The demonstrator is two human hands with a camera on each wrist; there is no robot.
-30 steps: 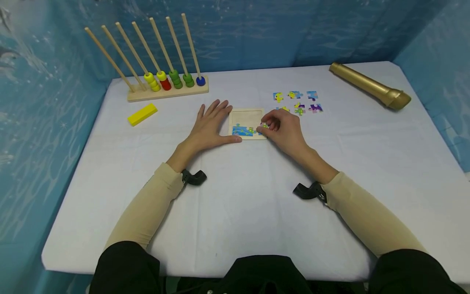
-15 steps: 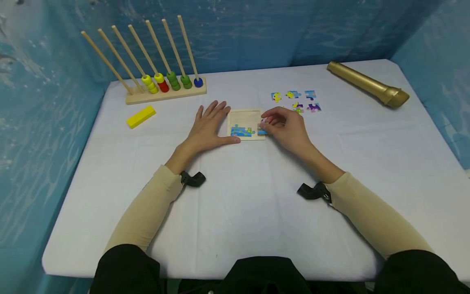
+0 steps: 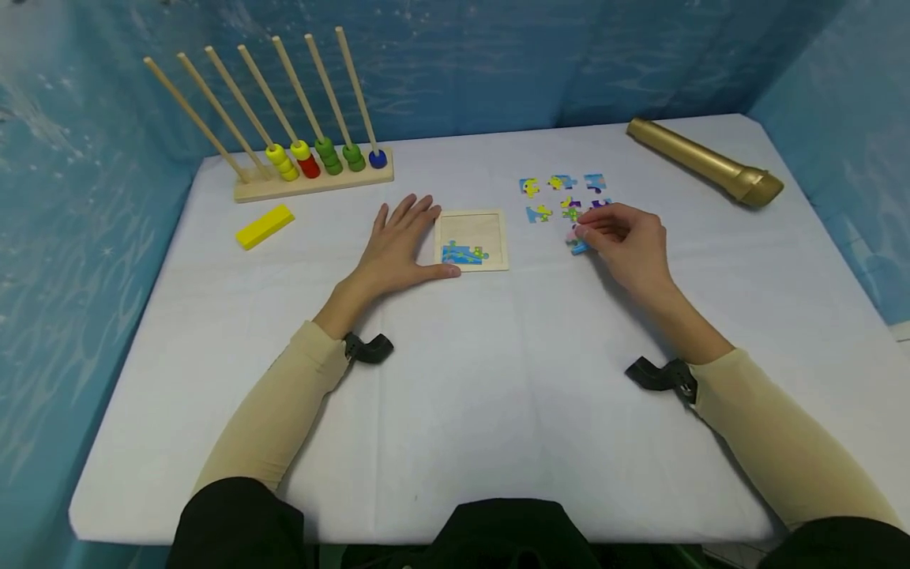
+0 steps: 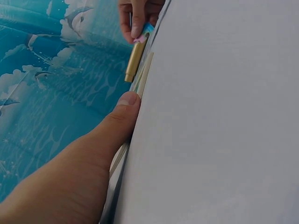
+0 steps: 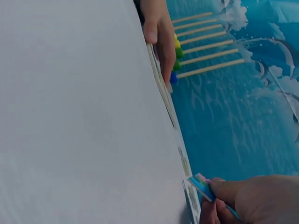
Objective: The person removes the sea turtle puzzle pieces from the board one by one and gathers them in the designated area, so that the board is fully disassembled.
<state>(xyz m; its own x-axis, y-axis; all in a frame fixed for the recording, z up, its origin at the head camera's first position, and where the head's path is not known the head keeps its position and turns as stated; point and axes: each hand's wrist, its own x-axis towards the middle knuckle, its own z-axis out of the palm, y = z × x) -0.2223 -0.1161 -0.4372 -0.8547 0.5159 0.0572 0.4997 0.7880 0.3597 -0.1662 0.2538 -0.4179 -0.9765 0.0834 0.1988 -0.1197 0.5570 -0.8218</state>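
My left hand [image 3: 398, 249] lies with its fingers spread at the left side of a small wooden puzzle tray [image 3: 501, 237], thumb along the near edge. In the tray's lower left sit joined blue jigsaw pieces [image 3: 462, 253] with a bit of green and yellow. To the right of the tray, my right hand [image 3: 629, 245] pinches a blue and pink jigsaw piece [image 5: 202, 186] between thumb and fingers. That piece is tilted over the tablecloth, just in front of several loose jigsaw pieces [image 3: 539, 214], one partly covered by the fingers.
A wooden bead abacus [image 3: 313, 186] with several upright rods stands at the back left. In front of it lies a yellow block [image 3: 265, 227]. A gold tube with a flared end [image 3: 704, 162] lies at the back right. Blue curtains [image 3: 483, 63] border the white-covered table [image 3: 455, 411].
My right hand has lifted the blue and pink jigsaw piece off the tray's right side and carried it right, near the loose pieces. My left hand stays at the tray.
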